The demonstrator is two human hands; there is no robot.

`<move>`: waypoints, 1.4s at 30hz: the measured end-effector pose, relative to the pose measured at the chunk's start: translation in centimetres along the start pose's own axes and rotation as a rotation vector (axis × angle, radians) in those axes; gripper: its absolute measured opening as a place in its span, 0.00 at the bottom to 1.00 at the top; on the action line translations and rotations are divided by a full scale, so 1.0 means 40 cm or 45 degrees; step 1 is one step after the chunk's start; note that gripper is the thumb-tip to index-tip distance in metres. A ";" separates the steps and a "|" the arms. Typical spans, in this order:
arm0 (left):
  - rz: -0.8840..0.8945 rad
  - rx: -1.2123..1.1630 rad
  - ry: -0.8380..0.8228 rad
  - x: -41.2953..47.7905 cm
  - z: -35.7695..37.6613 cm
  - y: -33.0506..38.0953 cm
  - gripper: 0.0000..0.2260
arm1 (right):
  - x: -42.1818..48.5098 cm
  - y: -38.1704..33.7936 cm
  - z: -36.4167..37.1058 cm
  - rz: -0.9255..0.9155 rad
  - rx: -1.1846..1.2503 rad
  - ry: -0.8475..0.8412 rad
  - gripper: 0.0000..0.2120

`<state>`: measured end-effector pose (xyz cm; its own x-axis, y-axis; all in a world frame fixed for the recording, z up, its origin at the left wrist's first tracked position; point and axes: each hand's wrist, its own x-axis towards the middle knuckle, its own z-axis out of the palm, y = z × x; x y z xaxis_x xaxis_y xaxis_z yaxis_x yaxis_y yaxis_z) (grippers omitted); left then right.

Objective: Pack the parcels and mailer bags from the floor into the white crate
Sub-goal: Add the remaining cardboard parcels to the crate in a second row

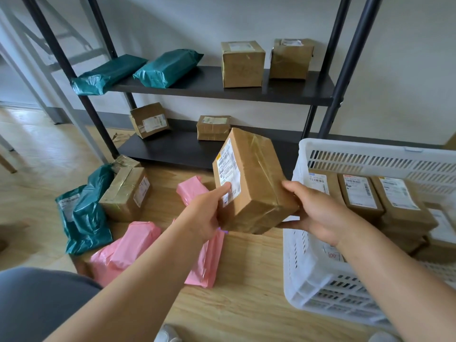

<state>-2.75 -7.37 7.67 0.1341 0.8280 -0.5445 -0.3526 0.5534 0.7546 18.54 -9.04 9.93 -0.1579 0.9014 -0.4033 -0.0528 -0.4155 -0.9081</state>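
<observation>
A taped brown cardboard parcel (256, 183) with a white label hangs in the air, just left of the white crate (306, 267). My left hand (207, 213) grips its labelled left side and my right hand (313, 211) grips its right lower corner. Inside the crate lie several brown labelled parcels (360, 193). On the floor to the left are pink mailer bags (128, 248), green mailer bags (86, 213) and a brown parcel (125, 193).
A black metal shelf rack (222, 95) stands behind, holding two green bags (167, 67) and brown boxes (243, 64) on its middle shelf, with more boxes (213, 128) on the bottom shelf. The floor is light wood. My knee (37, 304) is at the lower left.
</observation>
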 end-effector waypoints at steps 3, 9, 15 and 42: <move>0.146 0.164 0.170 -0.007 0.000 0.010 0.14 | 0.013 0.012 -0.005 -0.124 -0.297 0.141 0.12; 0.435 0.480 0.372 -0.035 0.018 0.013 0.15 | 0.001 -0.003 0.018 -0.233 -0.667 0.294 0.16; 0.736 0.618 0.421 -0.064 0.089 0.033 0.17 | -0.005 -0.014 0.008 -0.188 -0.572 0.222 0.29; 0.493 1.508 -0.470 0.157 0.656 -0.272 0.18 | -0.119 0.051 -0.736 0.375 -0.295 0.463 0.17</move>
<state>26.22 -5.80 5.63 0.5205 0.8222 -0.2303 0.5765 -0.1395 0.8051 48.20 -10.57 6.66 0.2220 0.7515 -0.6212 0.1680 -0.6571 -0.7348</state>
